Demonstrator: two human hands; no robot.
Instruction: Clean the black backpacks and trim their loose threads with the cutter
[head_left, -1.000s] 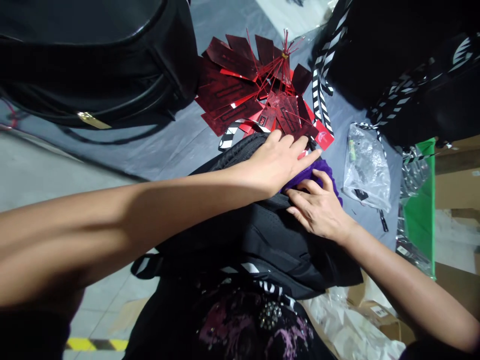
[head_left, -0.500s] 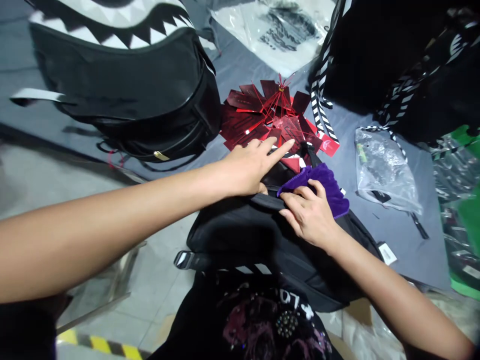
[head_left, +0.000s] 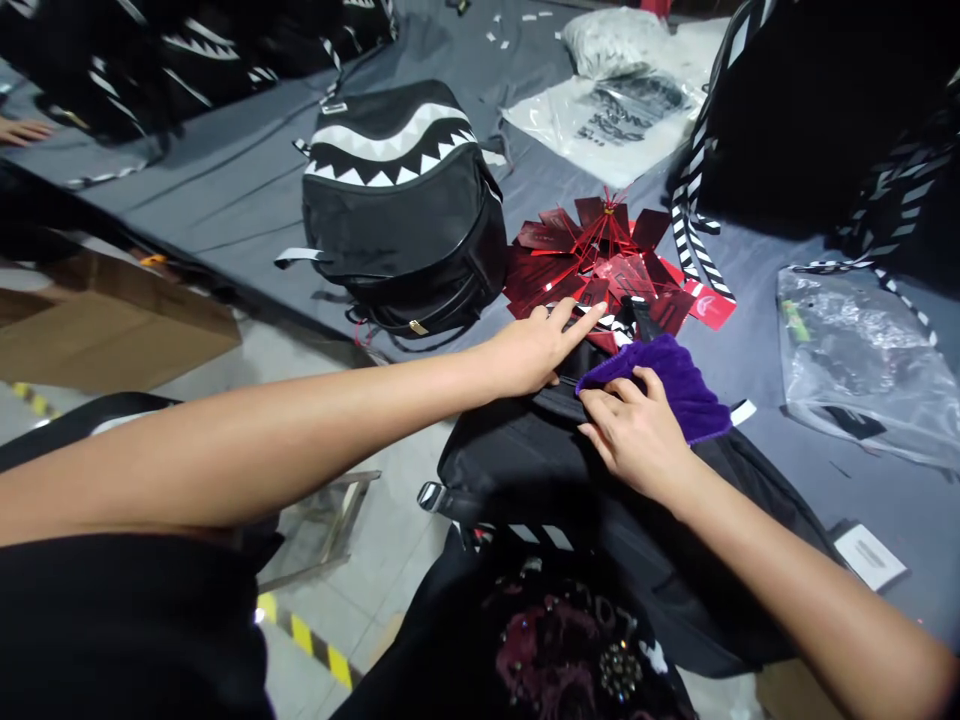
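Observation:
A black backpack (head_left: 525, 465) lies against my front at the table edge, its opening turned away from me. Across the far side of that opening rests my left hand (head_left: 534, 350), fingers stretched out and apart, thumb down by the zipped edge. A purple velvety cloth (head_left: 679, 385) spills over the backpack's right part. My right hand (head_left: 637, 430) is closed, fingertips bent onto the near edge of the cloth beside the opening. Just beyond my left fingers is a fan of dark red hang tags (head_left: 555, 275) on red strings.
Another black backpack (head_left: 397, 225) with a white jagged-tooth pattern stands left of the tags. Plastic bags (head_left: 862, 350) lie at right and a printed one (head_left: 622, 120) at the back. A white labelled piece (head_left: 870, 555) is near the right edge. Another person's hand (head_left: 22, 131) shows far left.
My view has shifted left and back, bringing more of the table, a cardboard box and another person's hand into sight. Both my hands keep nearly the same places on the backpack and cloth.

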